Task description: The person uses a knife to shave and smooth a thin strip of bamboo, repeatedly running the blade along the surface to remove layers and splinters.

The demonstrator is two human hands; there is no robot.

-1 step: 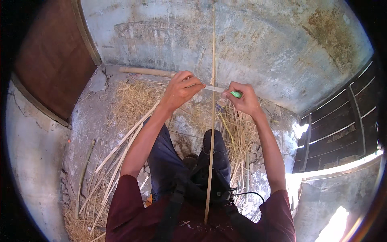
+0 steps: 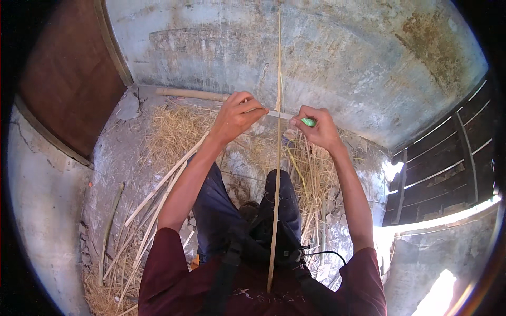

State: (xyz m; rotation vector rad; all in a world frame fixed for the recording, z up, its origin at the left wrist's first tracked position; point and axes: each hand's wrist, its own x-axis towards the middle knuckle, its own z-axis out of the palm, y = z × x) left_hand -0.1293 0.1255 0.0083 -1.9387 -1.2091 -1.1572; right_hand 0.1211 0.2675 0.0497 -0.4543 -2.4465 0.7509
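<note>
A knife [image 2: 282, 114] with a green handle lies level across a long, thin bamboo strip [image 2: 275, 195]. My right hand [image 2: 314, 126] is closed around its handle. The fingers of my left hand [image 2: 240, 117] pinch the far end of the blade. The strip runs from my chest, between my forearms, away towards the wall. A thin sliver [image 2: 282, 87] stands off the strip just beyond the blade. Neither hand grips the strip itself.
Several split bamboo strips [image 2: 153, 203] lean beside my left arm. Fine shavings [image 2: 176, 131] cover parts of the floor, with a heap [image 2: 319, 174] on the right. A thick bamboo pole [image 2: 192, 93] lies along the wall [image 2: 342, 63]. Dark slats [image 2: 448, 163] stand at right, a brown door [image 2: 68, 68] at left.
</note>
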